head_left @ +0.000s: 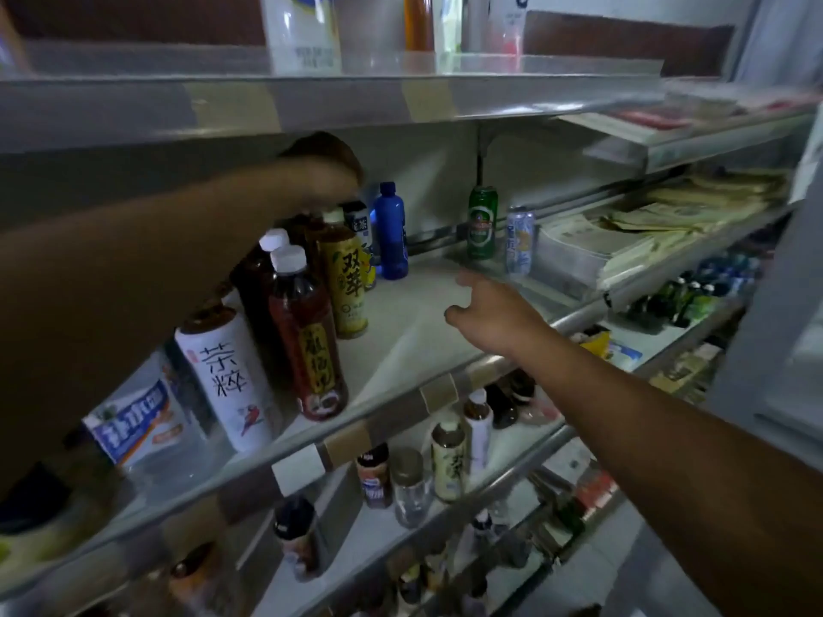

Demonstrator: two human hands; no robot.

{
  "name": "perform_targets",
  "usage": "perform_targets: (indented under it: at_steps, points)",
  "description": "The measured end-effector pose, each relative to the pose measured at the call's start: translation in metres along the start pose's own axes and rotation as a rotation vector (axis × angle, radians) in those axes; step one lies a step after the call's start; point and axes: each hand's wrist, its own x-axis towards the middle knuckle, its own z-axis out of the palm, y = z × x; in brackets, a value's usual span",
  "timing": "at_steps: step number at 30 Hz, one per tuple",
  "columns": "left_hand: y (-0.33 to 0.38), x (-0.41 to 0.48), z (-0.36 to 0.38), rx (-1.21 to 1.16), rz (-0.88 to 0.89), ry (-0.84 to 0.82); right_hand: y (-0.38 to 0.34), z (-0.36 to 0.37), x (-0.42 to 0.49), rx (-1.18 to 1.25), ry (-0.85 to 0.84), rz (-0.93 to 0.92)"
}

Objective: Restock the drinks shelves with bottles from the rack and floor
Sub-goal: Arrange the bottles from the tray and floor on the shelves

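My left hand [323,171] reaches deep into the middle shelf [414,313], fingers pointing down onto the tops of dark bottles at the back; blur hides whether it grips one. Just in front stand a yellow-labelled tea bottle [347,278], a dark red-labelled bottle with a white cap [307,336] and a white tea bottle [227,376]. A blue bottle [391,231] stands further back. My right hand [485,309] hovers over the bare part of the shelf, fingers spread, holding nothing.
A green can [482,222] and a pale can [519,240] stand at the back right of the same shelf, beside stacked papers [592,242]. The upper shelf [356,100] hangs low over my left hand. Lower shelves hold several more bottles [450,460].
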Motion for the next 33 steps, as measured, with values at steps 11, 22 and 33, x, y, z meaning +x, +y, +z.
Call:
perform_targets:
  at_steps: [11, 22, 33]
  points:
    - [0.068, -0.091, 0.096, 0.006, 0.431, -0.054, 0.042, -0.034, -0.138, -0.329, 0.163, 0.197]
    - [0.081, -0.204, 0.221, 0.013, 0.767, -0.207, 0.056, 0.005, -0.282, -0.471, 0.276, 0.654]
    - [0.096, -0.39, 0.309, 0.019, 1.0, -0.427, 0.076, 0.072, -0.477, -0.577, 0.163, 1.104]
